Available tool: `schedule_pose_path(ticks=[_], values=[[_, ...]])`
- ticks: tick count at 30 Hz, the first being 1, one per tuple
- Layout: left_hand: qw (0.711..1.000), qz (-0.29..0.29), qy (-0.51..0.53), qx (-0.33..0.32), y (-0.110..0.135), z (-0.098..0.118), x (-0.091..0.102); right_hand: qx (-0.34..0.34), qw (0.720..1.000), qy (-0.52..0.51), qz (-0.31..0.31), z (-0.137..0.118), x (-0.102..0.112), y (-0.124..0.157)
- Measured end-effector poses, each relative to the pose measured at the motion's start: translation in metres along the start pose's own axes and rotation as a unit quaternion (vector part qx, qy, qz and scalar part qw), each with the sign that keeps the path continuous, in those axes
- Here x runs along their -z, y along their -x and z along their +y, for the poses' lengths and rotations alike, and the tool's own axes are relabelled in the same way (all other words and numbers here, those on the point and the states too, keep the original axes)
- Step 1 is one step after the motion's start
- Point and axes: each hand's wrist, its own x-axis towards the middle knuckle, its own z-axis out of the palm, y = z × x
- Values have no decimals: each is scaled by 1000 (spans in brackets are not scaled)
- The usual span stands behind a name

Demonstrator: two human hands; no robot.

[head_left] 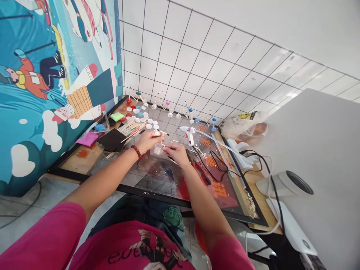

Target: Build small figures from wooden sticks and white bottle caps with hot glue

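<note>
My left hand (148,141), with a red bead bracelet on its wrist, is closed on a small craft piece made of thin sticks and a white bottle cap (158,149) over the glass-topped table (157,176). My right hand (176,152) pinches the same piece from the right. A white glue gun (188,132) lies just beyond my right hand, its black cord trailing right. A bundle of thin wooden sticks (129,128) lies just past my left hand.
Several loose bottle caps (140,114) and finished stick-and-cap models (164,105) sit at the far end by the tiled wall. Black foam sheet (111,140), pink and green pieces lie left. A plastic bag (244,125), cables and a white appliance (284,183) stand right.
</note>
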Motion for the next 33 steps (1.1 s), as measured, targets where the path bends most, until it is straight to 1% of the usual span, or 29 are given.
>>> schedule_pose_path(ticks=[3, 6, 9, 11, 14, 17, 22, 25, 28, 30, 33], values=[[1000, 16, -5, 4, 1, 0, 0, 21, 999, 25, 27, -5, 11, 0], [1000, 6, -13, 1, 2, 0, -1, 40, 997, 45, 57, -8, 19, 0], [1000, -14, -9, 7, 3, -1, -2, 54, 992, 86, 80, -9, 19, 1], [1000, -23, -4, 11, 3, -2, -2, 72, 991, 73, 91, -9, 16, 1], [999, -31, 4, 10, 3, -3, -2, 99, 992, -5, 82, -12, 10, 2], [999, -36, 16, 12, 4, 1, -3, 112, 989, -35, 87, -17, 5, 5], [998, -56, 18, 37, 9, 7, -8, 146, 984, -28, 94, -21, 4, 9], [998, -33, 28, 37, 11, 7, -12, 159, 983, -15, 90, -20, 4, 10], [998, -8, 52, 25, 11, 7, -14, 153, 984, -12, 92, -21, 3, 11], [998, -6, 60, 22, 10, 7, -14, 149, 985, -15, 90, -23, 2, 12], [998, -18, 58, 15, 10, 9, -14, 149, 985, -10, 82, -26, 1, 14]])
